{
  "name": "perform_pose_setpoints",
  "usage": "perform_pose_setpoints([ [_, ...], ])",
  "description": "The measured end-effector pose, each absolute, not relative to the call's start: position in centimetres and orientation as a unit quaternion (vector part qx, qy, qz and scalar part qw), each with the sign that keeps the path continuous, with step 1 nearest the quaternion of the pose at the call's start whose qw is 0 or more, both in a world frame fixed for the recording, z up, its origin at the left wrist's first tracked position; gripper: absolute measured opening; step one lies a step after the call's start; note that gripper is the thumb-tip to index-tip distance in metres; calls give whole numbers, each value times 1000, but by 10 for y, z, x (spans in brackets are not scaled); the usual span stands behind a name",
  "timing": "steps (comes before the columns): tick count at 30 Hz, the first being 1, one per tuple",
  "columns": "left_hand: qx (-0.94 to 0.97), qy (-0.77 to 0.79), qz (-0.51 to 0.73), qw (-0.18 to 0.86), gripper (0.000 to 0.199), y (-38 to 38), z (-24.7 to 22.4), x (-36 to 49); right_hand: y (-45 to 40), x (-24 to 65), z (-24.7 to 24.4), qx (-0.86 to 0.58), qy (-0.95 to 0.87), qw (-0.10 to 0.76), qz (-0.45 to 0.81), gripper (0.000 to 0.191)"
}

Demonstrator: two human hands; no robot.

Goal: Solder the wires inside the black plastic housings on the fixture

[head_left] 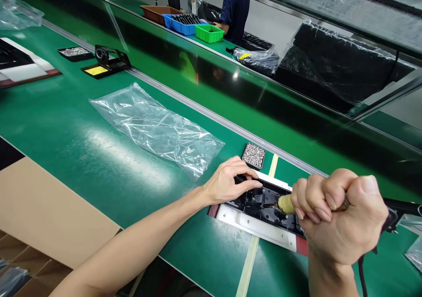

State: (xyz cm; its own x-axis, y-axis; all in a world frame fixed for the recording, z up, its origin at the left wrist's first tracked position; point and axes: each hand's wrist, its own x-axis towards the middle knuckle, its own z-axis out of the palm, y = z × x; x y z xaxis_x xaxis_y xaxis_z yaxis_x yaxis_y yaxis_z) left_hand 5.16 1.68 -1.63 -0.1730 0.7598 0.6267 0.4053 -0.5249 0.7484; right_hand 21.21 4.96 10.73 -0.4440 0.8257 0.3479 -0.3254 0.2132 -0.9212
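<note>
In the head view, the right hand (341, 220) is clenched around a yellow-handled tool (286, 204) over a long black plastic panel (252, 207) in a white-and-maroon fixture (263, 231). The left hand (227, 180) rests at the panel's end, grip unclear. A distant yellow label-like patch (244, 56) is too small to read.

The right hand (343, 220) hides much of the tool (285, 204) over the black panel (271, 215). Far beyond the panel, a person (236, 13) is cut off at the top. Silvery bits (253, 154) behind the panel are too small to identify.
</note>
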Motion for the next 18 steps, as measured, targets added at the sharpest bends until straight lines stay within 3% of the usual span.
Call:
perform_pose_setpoints([
  [18, 634, 493, 584, 114, 16, 17, -24, 58, 49, 216, 108, -202, -595, 476, 615, 48],
])
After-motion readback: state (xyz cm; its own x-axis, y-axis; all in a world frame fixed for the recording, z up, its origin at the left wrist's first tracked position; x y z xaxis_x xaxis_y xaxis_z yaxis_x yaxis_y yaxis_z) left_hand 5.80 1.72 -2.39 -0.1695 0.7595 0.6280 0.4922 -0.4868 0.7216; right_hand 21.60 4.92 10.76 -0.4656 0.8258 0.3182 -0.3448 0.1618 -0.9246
